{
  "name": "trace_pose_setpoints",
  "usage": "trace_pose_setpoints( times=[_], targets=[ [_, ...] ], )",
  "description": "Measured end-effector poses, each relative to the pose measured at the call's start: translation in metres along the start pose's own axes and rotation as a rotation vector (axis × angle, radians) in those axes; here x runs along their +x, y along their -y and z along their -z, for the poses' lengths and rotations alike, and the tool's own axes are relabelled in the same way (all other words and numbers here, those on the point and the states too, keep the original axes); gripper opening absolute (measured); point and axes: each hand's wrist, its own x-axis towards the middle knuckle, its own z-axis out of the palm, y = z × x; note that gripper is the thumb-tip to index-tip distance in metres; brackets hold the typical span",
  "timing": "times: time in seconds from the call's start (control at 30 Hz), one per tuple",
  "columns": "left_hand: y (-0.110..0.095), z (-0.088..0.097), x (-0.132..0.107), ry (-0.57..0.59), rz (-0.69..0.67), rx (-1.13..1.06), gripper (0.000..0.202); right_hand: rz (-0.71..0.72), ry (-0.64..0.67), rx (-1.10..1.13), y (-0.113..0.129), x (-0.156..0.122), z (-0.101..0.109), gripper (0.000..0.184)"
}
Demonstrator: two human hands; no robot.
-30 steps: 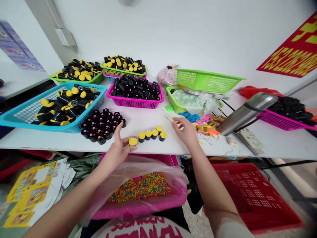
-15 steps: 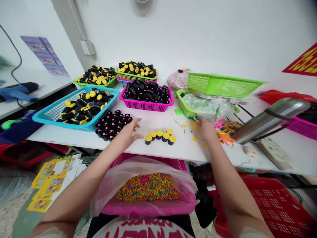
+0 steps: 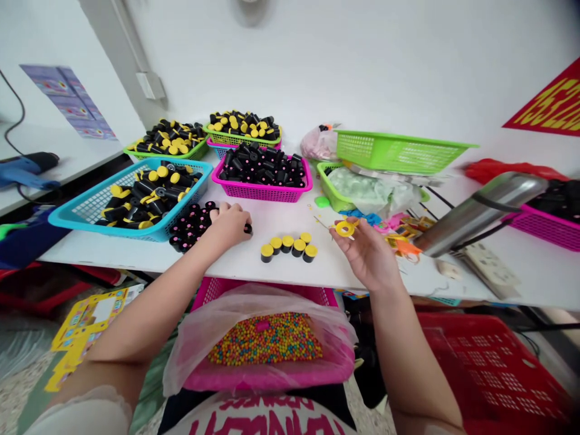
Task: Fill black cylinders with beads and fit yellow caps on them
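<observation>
My left hand has its fingers curled down at the right edge of a group of standing black cylinders with pink dots on top. A black cylinder shows at its fingertips, mostly hidden by the hand. My right hand is turned partly palm up above the table, pinching a small yellow ring-shaped piece. Between the hands, several black cylinders with yellow caps stand upright in a loose arc.
A blue basket and a magenta basket hold more black pieces. Green baskets stand behind, on both sides. A steel flask leans at the right. Below the table edge, a pink bin contains colourful beads.
My right hand has come up from the table with the yellow ring-shaped piece. My left hand has moved left and closed over a black cylinder. The view has shifted slightly.
</observation>
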Motion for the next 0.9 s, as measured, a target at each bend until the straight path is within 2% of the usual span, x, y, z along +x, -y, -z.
trace_pose_setpoints(
  times=[0.07,0.17,0.27,0.33,0.4,0.5,0.57,0.63,0.73,0.9],
  targets=[
    [-0.005,0.010,-0.015,0.059,-0.116,-0.203,0.030,0.068,-0.019,-0.062,-0.001,-0.011,-0.012,0.020],
    [-0.016,0.019,-0.043,0.153,-0.323,-0.535,0.029,0.226,0.026,-0.267,-0.010,-0.029,-0.031,0.021],
    [-0.029,0.020,-0.070,0.188,-0.438,-0.743,0.030,0.524,0.102,-0.547,-0.024,-0.046,-0.045,0.019],
    [-0.035,0.015,-0.085,0.169,-0.468,-0.842,0.037,0.741,0.190,-0.670,-0.034,-0.054,-0.050,0.030],
    [-0.038,0.006,-0.095,0.141,-0.480,-0.972,0.047,0.895,0.299,-0.715,-0.043,-0.058,-0.052,0.042],
    [-0.038,-0.010,-0.103,0.136,-0.571,-1.202,0.064,0.969,0.405,-0.698,-0.054,-0.061,-0.048,0.050],
    [-0.038,-0.021,-0.106,0.107,-0.679,-1.305,0.066,0.985,0.419,-0.676,-0.057,-0.062,-0.044,0.051],
    [-0.040,-0.030,-0.108,0.029,-0.736,-1.322,0.059,1.027,0.413,-0.678,-0.059,-0.063,-0.040,0.050],
    [-0.042,-0.037,-0.111,-0.029,-0.707,-1.287,0.055,1.113,0.424,-0.745,-0.060,-0.065,-0.036,0.051],
    [-0.042,-0.042,-0.115,0.056,-0.623,-1.487,0.048,1.137,0.436,-0.845,-0.061,-0.067,-0.039,0.052]
  ],
)
